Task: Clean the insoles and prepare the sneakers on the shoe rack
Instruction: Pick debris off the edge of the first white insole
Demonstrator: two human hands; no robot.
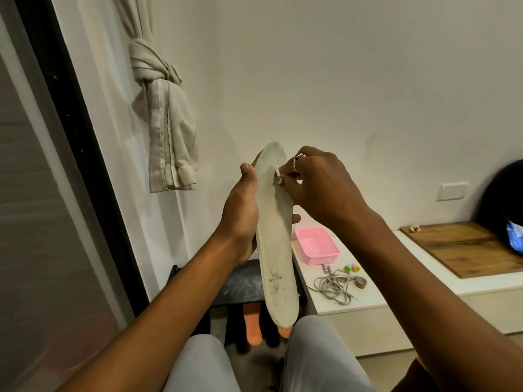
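One insole (276,250) standing near upright, I'm seeing left hand (240,219) gripping its side, right hand (319,188) pinching a white wad (278,175) against the upper end, pink tray (317,246) sitting beyond

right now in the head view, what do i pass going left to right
knotted curtain → left hand gripping the insole → right hand pinching a white wad → wooden board
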